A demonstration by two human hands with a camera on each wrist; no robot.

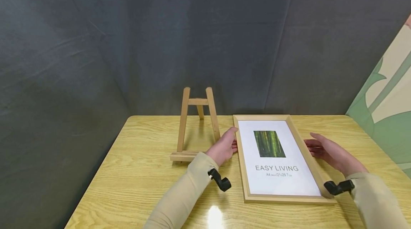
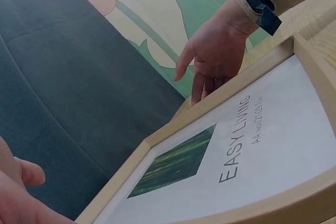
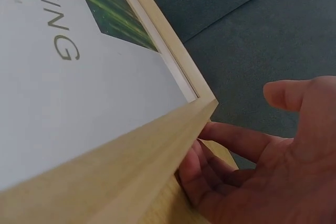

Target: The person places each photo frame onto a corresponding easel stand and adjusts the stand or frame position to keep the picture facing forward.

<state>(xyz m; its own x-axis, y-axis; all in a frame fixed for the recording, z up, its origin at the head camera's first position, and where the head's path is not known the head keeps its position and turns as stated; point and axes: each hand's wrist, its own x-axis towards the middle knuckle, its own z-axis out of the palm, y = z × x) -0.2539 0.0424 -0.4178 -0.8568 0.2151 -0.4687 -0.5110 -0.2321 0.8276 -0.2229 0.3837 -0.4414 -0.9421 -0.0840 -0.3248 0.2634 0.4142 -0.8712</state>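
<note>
A light wooden picture frame (image 1: 289, 199) lies flat on the table, face up. Its white insert reads "EASY LIVING" and carries a green forest print (image 1: 269, 144). My left hand (image 1: 224, 147) is at the frame's left side, with the thumb by the upper rail and the other fingers low along the edge. On the opposite side, my right hand (image 1: 332, 154) has its fingertips right at the outer edge and its thumb raised away from it, as the right wrist view shows. Neither hand is wrapped round the frame. Left of the frame stands a small wooden easel (image 1: 183, 122), partly behind my left hand.
The wood-grain table (image 1: 135, 172) runs back to a dark grey cloth (image 1: 205, 43). At the right is a panel painted with green leaves (image 1: 385, 125). Each sleeve carries a black wrist mount (image 1: 221, 182).
</note>
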